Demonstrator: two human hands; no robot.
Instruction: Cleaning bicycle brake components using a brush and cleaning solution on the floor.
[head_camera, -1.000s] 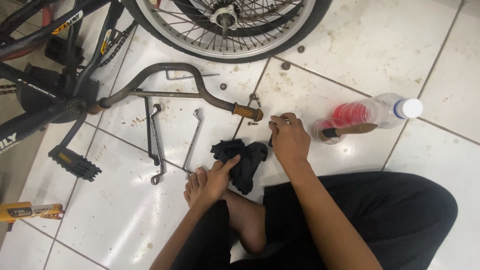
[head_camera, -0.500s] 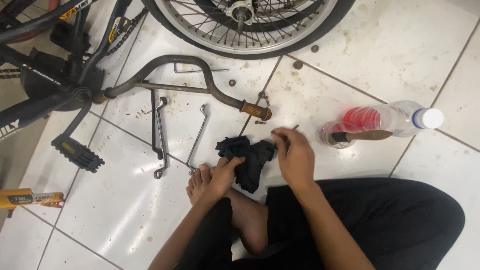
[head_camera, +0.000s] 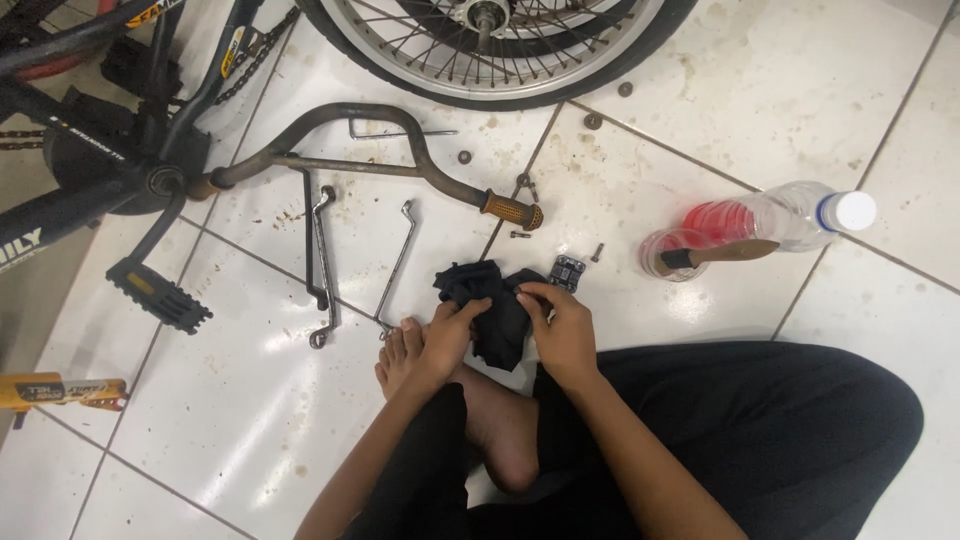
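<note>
Both hands now grip the rag (head_camera: 497, 312); a second ago the right hand (head_camera: 563, 335) worked alone near the handlebar (head_camera: 400, 150). Left hand (head_camera: 447, 340) fingers are clamped on the rag's left edge, right fingers on its right. The rag, black crumpled cloth, lies on the glossy white tiled floor (head_camera: 250, 440) beside a small dark metal part (head_camera: 567, 270). Two slim steel wrenches (head_camera: 322, 262) lie left.

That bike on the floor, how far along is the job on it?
Done, it seems: the handlebar lies detached on the tiles, with wrenches and loose bolts around it. In hand: the left hand and right hand both grip a black rag beside a small metal part. Left, probably: cleaning and refitting; the parts lie scattered.
</note>
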